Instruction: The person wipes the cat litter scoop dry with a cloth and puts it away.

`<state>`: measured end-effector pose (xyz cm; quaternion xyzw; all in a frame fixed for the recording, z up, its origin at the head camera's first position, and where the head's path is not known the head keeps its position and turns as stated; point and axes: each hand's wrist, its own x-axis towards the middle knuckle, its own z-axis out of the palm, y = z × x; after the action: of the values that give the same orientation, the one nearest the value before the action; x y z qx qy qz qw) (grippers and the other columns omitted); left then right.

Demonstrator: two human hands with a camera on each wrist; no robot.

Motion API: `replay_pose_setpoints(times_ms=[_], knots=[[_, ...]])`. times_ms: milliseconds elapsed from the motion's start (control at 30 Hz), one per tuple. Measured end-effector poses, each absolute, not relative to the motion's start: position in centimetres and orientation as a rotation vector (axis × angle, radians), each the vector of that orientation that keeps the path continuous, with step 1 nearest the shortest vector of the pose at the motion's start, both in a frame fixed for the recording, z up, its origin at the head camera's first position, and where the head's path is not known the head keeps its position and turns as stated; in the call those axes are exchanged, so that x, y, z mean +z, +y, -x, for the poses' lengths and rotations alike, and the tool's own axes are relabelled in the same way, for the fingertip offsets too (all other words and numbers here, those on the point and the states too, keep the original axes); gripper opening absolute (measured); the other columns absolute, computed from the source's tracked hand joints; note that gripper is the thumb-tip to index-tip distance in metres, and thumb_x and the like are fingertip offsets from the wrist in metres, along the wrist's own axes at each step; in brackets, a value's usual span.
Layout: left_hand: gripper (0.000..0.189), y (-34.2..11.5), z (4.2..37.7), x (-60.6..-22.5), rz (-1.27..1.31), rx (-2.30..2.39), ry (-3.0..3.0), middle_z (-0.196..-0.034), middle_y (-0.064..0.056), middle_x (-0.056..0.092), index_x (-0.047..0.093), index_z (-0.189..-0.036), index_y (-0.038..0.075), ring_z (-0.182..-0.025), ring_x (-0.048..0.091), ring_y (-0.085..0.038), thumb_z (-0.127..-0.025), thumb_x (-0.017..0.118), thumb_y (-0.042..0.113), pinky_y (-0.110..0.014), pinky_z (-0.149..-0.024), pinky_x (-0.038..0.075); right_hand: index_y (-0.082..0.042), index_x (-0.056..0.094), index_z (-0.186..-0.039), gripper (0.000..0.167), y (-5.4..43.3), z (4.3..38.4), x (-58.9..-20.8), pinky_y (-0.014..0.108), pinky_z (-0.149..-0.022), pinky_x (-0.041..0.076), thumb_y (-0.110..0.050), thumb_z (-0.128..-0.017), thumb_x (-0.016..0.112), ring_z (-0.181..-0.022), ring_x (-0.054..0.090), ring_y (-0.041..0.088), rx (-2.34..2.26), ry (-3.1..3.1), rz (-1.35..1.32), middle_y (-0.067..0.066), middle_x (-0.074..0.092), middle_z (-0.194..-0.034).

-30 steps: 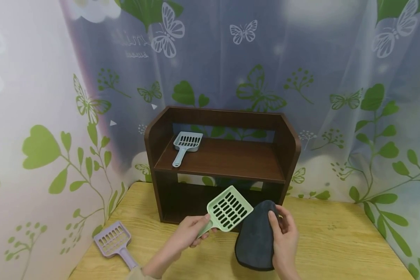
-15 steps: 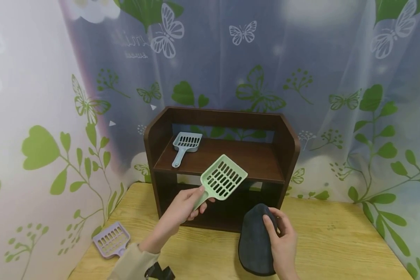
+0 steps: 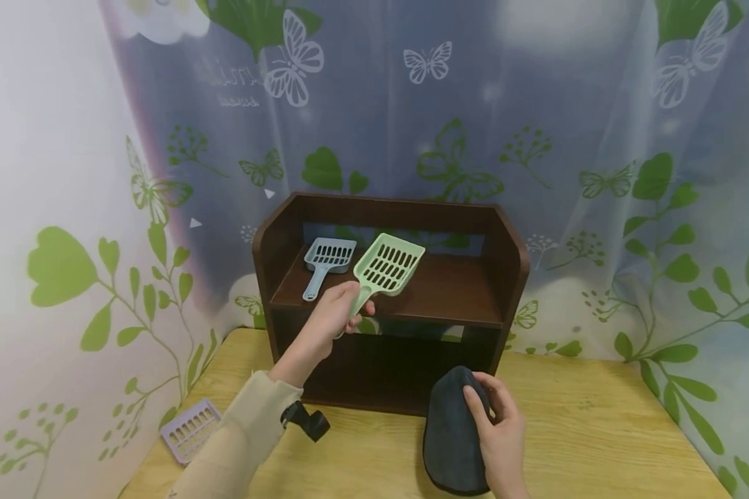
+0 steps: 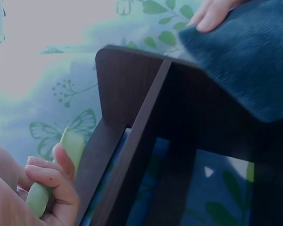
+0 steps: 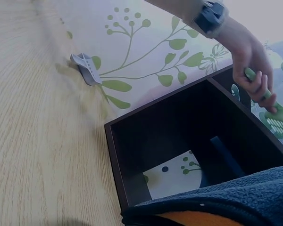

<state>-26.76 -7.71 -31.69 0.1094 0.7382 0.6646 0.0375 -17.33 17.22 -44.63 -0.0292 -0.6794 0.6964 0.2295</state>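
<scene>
My left hand grips the handle of a light green litter scoop, raised in front of the upper board of a dark brown shelf. A blue-grey litter scoop lies on that board, just left of the green one. Lower right, my right hand pinches the upper edge of a dark blue cloth, which hangs near the shelf's front. Its underside shows an orange patch in the right wrist view. A lilac litter scoop lies on the table at left, its handle hidden behind my left sleeve.
The two-level shelf stands on a light wooden table. Its lower compartment faces me. A curtain with leaves and butterflies hangs close behind it and along both sides. A black strap mount sits at my left wrist.
My left hand has lifted the green litter scoop from in front of the lower compartment up to the upper board. The right hand and the cloth have shifted slightly down.
</scene>
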Motion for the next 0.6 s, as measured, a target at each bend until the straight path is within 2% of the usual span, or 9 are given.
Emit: replay_pose_setpoints(times_ms=[133, 267, 433, 600], knots=[[0.039, -7.1, 28.2, -30.7, -0.323, 2.033, 2.237, -0.088, -0.005, 0.062, 0.057, -0.132, -0.002, -0.06, 0.043, -0.009, -0.112, 0.032, 0.02, -0.019, -0.052, 0.037, -0.004, 0.066, -0.123, 0.028, 17.2, 17.2, -44.6, 0.024, -0.075, 0.059, -0.013, -0.097, 0.07, -0.101, 0.069, 0.006, 1.902, -1.886, 0.081, -0.007, 0.07, -0.111], [0.04, -6.4, 29.6, -30.0, -0.286, 2.019, 2.177, -0.1, -0.011, 0.066, 0.051, -0.14, -0.003, -0.065, 0.05, -0.01, -0.112, 0.032, 0.019, -0.019, -0.055, 0.045, -0.004, 0.066, -0.123, 0.027, 17.2, 17.2, -44.7, 0.025, -0.075, 0.059, -0.014, -0.098, 0.07, -0.101, 0.069, 0.006, 1.895, -1.895, 0.076, -0.006, 0.071, -0.112], [0.041, -5.5, 31.2, -29.6, -0.226, 2.005, 2.084, -0.116, -0.017, 0.067, 0.046, -0.144, -0.004, -0.076, 0.062, -0.013, -0.113, 0.03, 0.018, -0.021, -0.065, 0.055, -0.004, 0.066, -0.123, 0.028, 17.3, 17.2, -44.9, 0.024, -0.076, 0.059, -0.015, -0.098, 0.07, -0.102, 0.068, 0.006, 1.9, -1.9, 0.074, -0.006, 0.071, -0.112], [0.038, -5.2, 32.6, -29.4, -0.213, 1.983, 2.029, -0.124, -0.021, 0.065, 0.047, -0.143, -0.006, -0.086, 0.067, -0.016, -0.111, 0.036, 0.013, -0.028, -0.078, 0.059, -0.004, 0.066, -0.123, 0.028, 17.3, 17.1, -44.8, 0.025, -0.076, 0.059, -0.016, -0.098, 0.07, -0.102, 0.068, 0.007, 1.9, -1.904, 0.074, -0.006, 0.07, -0.112]])
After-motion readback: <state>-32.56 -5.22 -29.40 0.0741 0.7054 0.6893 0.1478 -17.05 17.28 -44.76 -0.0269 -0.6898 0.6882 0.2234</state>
